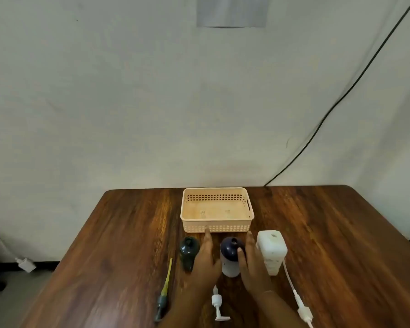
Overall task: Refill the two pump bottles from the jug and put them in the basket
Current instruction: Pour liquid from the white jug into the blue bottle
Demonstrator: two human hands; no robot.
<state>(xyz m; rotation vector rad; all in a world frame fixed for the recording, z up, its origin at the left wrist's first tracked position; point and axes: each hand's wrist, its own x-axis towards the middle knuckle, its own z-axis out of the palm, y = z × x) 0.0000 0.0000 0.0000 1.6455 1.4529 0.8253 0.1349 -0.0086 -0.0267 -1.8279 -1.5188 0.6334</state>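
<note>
The navy-topped bottle [231, 256] stands open-necked on the wooden worktop [128, 233], between the left hand [206, 259] and the right hand [253, 268]. Both grips are apart with straight fingers, and the right thumb touches its dark shoulder. It is smooth round plastic, probably light and slippery, so better held low on the pale body. The white ribbed jug [271, 249] beside it looks heavier. The perforated basket [217, 227] stands just behind.
</note>
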